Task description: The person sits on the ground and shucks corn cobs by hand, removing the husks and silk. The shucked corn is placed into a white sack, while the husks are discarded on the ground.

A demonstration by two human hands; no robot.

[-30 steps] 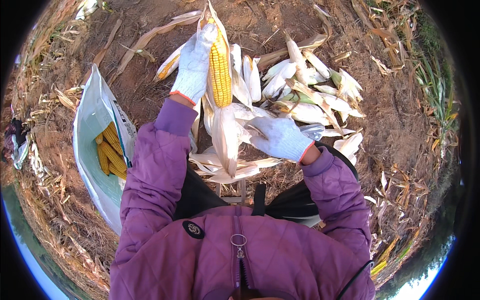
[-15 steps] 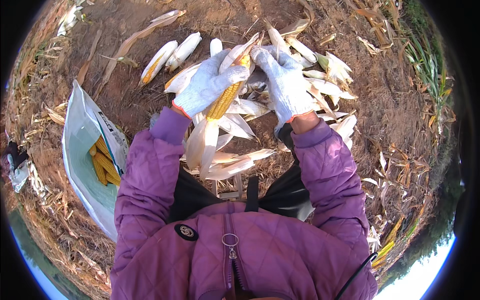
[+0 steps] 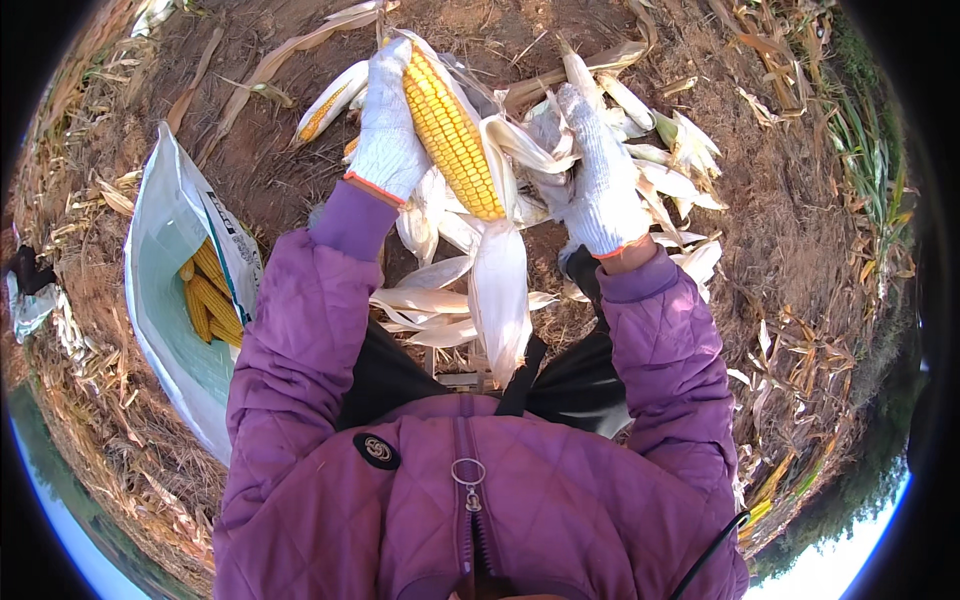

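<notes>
My left hand [image 3: 388, 130], in a white knit glove with an orange cuff, is closed round the upper end of an ear of corn [image 3: 456, 140]. The ear tilts, and its yellow kernels are bare along the side facing up. Pale husk [image 3: 500, 290] hangs from its lower end toward my knees. My right hand [image 3: 600, 180], gloved alike, is closed on a strip of husk [image 3: 530, 148] pulled out to the right of the ear. The fingertips of the right hand are partly hidden behind the husk and glove.
At my left stands an open white sack [image 3: 160, 290] with several husked cobs [image 3: 210, 300] inside. Beyond my hands lie unhusked ears [image 3: 690, 150] in a pile and a partly opened ear [image 3: 330, 105]. Loose husks [image 3: 430, 305] lie between my legs, on dry soil with straw.
The ear has come farther into sight, with more kernels bared and husk folded down. My right hand has moved right and down, away from the ear's tip, drawing husk with it.
</notes>
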